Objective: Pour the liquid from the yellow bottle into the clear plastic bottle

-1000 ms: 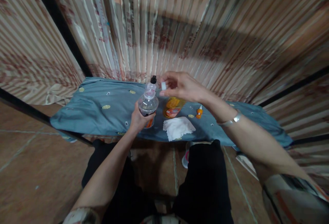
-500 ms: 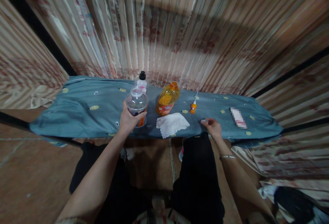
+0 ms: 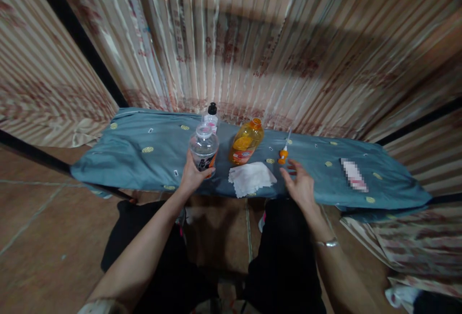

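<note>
My left hand (image 3: pixel 191 175) is wrapped round a clear plastic bottle (image 3: pixel 204 146) with an uncapped mouth and an orange and black label; it stands upright near the front edge. My right hand (image 3: pixel 299 185) hovers over the cloth with fingers apart, holding nothing that I can see. Just beyond its fingertips lies an orange pump head (image 3: pixel 283 156) with a clear tube. An uncapped bottle of yellow-orange liquid (image 3: pixel 247 142) stands between my hands. In front of it lies a white cloth (image 3: pixel 252 178). Behind the clear bottle is a black-capped bottle (image 3: pixel 212 115), partly hidden.
A blue-green patterned cover (image 3: pixel 144 172) lies over the narrow table. A blurred-out flat item (image 3: pixel 354 175) lies on the right side. Striped curtains (image 3: pixel 231 54) hang behind, with dark poles (image 3: pixel 79 40) at both sides. My knees are below the front edge.
My right hand has let go of a small pale thing it pinched on the cover, opened, and moved toward the orange pump head. My left hand stays on the clear bottle. The view has shifted slightly.
</note>
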Available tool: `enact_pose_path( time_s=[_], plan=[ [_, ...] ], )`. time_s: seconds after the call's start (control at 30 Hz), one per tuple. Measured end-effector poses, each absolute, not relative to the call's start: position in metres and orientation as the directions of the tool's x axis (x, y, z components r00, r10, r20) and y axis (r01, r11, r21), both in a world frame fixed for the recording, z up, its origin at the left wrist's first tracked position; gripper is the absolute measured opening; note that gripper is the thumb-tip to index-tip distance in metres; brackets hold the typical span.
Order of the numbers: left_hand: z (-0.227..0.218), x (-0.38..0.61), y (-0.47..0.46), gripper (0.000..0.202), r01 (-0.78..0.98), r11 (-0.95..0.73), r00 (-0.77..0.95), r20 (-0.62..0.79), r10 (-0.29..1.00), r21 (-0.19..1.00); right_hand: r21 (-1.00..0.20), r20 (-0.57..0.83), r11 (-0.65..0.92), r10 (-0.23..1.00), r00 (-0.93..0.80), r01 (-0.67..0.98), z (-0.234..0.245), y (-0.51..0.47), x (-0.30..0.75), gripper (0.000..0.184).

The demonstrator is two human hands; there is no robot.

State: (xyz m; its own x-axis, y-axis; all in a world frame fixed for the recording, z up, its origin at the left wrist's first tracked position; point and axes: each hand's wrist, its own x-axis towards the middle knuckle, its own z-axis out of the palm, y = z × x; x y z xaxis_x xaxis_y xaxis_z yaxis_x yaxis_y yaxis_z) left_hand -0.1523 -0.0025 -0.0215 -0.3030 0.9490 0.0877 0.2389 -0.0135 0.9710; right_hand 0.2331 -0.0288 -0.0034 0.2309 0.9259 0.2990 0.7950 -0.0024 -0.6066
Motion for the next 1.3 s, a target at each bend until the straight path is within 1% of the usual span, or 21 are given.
enact_pose_path(
  time_s=[0.07, 0.13, 0.17, 0.23, 0.3, 0.33, 0.37, 0.43, 0.53, 0.6, 0.67, 0.77, 0.87, 0.93, 1.03, 1.1, 1.2, 1.3],
  plan=[
    [-0.026, -0.152, -0.005, 0.123, 0.208, -0.011, -0.301, 0.075, 0.951, 0.978, -0.689, 0.322, 0.203, 0.946, 0.043, 0.695, 0.008, -0.029, 0.188, 0.071],
    [-0.030, -0.152, -0.007, 0.121, 0.178, -0.010, -0.301, 0.064, 0.951, 0.984, -0.762, 0.315, 0.315, 0.944, -0.101, 0.566, 0.017, -0.025, 0.139, 0.077],
    [-0.031, -0.153, -0.008, 0.118, 0.164, -0.009, -0.301, 0.059, 0.952, 0.986, -0.790, 0.314, 0.345, 0.938, -0.150, 0.507, 0.020, -0.021, 0.114, 0.085],
    [-0.032, -0.153, -0.009, 0.111, 0.142, -0.012, -0.294, 0.054, 0.954, 0.990, -0.839, 0.303, 0.367, 0.928, -0.216, 0.402, 0.024, -0.007, 0.071, 0.109],
    [-0.031, -0.152, -0.010, 0.102, 0.123, -0.020, -0.281, 0.054, 0.958, 0.992, -0.882, 0.275, 0.355, 0.922, -0.274, 0.309, 0.027, 0.010, 0.036, 0.129],
    [-0.031, -0.152, -0.011, 0.098, 0.113, -0.024, -0.275, 0.054, 0.960, 0.993, -0.901, 0.265, 0.346, 0.917, -0.297, 0.261, 0.028, 0.018, 0.023, 0.137],
    [-0.030, -0.152, -0.011, 0.094, 0.104, -0.027, -0.270, 0.054, 0.961, 0.994, -0.918, 0.251, 0.330, 0.914, -0.319, 0.222, 0.029, 0.026, 0.012, 0.140],
    [-0.028, -0.151, -0.012, 0.084, 0.079, -0.027, -0.263, 0.048, 0.963, 0.996, -0.942, 0.209, 0.275, 0.929, -0.305, 0.193, 0.030, 0.037, -0.004, 0.139],
    [-0.025, -0.151, -0.012, 0.074, 0.031, -0.016, -0.264, 0.023, 0.964, 0.999, -0.948, 0.179, 0.231, 0.955, -0.235, 0.218, 0.034, 0.042, -0.014, 0.127],
    [-0.021, -0.154, -0.012, 0.076, -0.013, -0.006, -0.263, 0.003, 0.965, 1.000, -0.942, 0.194, 0.237, 0.962, -0.191, 0.239, 0.038, 0.041, -0.016, 0.116],
    [-0.017, -0.159, -0.012, 0.082, -0.071, 0.004, -0.255, -0.022, 0.967, 0.997, -0.941, 0.205, 0.239, 0.966, -0.157, 0.240, 0.043, 0.038, -0.017, 0.107],
    [-0.012, -0.167, -0.012, 0.088, -0.207, 0.031, -0.251, -0.083, 0.964, 0.978, -0.950, 0.231, 0.249, 0.966, -0.113, 0.189, 0.052, 0.035, -0.016, 0.099],
    [-0.005, -0.168, -0.015, 0.081, -0.368, 0.100, -0.216, -0.189, 0.958, 0.925, -0.952, 0.274, 0.278, 0.961, -0.044, 0.130, 0.064, 0.033, -0.014, 0.100],
    [0.000, -0.161, -0.020, 0.078, -0.453, 0.163, -0.142, -0.251, 0.957, 0.877, -0.954, 0.282, 0.282, 0.959, -0.009, 0.101, 0.072, 0.032, -0.013, 0.101],
    [0.010, -0.147, -0.025, 0.078, -0.551, 0.215, -0.051, -0.290, 0.956, 0.806, -0.960, 0.267, 0.263, 0.963, 0.027, 0.093, 0.082, 0.032, -0.015, 0.098],
    [0.017, -0.140, -0.026, 0.075, -0.607, 0.195, -0.063, -0.291, 0.955, 0.770, -0.962, 0.257, 0.250, 0.964, 0.064, 0.110, 0.086, 0.031, -0.021, 0.097],
    [0.025, -0.137, -0.024, 0.063, -0.667, 0.156, -0.113, -0.306, 0.945, 0.729, -0.960, 0.266, 0.256, 0.961, 0.080, 0.116, 0.091, 0.025, -0.032, 0.103],
    [0.030, -0.137, -0.020, 0.057, -0.705, 0.142, -0.134, -0.326, 0.936, 0.695, -0.931, 0.335, 0.336, 0.942, -0.029, 0.144, 0.098, 0.012, -0.031, 0.115]
  ],
)
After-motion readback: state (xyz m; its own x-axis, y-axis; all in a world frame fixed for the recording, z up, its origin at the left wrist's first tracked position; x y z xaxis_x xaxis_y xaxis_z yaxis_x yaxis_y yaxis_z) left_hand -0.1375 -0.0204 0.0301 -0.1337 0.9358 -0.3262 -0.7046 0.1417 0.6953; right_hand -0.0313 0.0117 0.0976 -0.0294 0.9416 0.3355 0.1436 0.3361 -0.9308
